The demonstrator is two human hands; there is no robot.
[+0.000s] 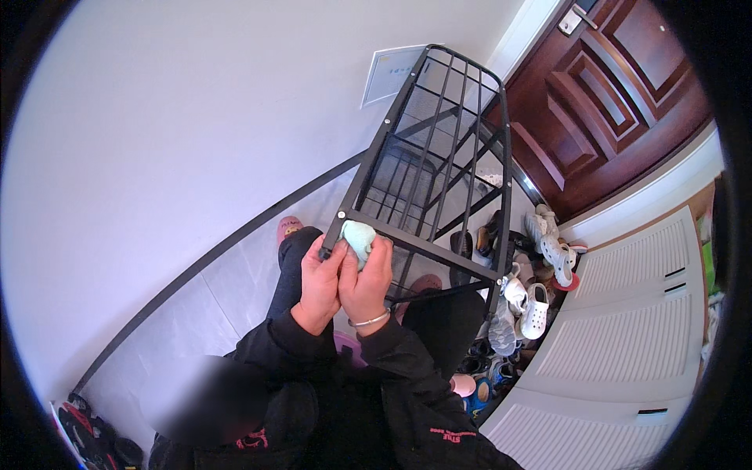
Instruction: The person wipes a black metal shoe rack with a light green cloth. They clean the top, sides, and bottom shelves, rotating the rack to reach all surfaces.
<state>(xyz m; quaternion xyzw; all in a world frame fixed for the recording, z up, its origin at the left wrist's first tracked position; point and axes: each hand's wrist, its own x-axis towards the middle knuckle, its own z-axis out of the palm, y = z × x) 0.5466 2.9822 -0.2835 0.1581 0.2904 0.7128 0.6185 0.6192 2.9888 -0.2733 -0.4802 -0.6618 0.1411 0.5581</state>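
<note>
A black metal rack (437,249) with wire-grid shelves stands tilted before me, its near end close to my hands. At its near left corner a pale green cloth (358,235) is bunched against the metal tube. My left hand (320,282) pinches the cloth from the left, beside the tube's black end cap (324,254). From the right, my right hand (365,288) grips the same cloth, thumbs side by side. A bracelet (370,321) circles the right wrist. The cloth and hands hide part of the corner.
Many shoes, among them a white clog (533,311), lie right of the rack by a louvred white cabinet (617,335). A brown panelled door (599,100) stands at upper right. The white wall (176,117) rises at left above dark skirting (235,235). More shoes (88,435) sit lower left.
</note>
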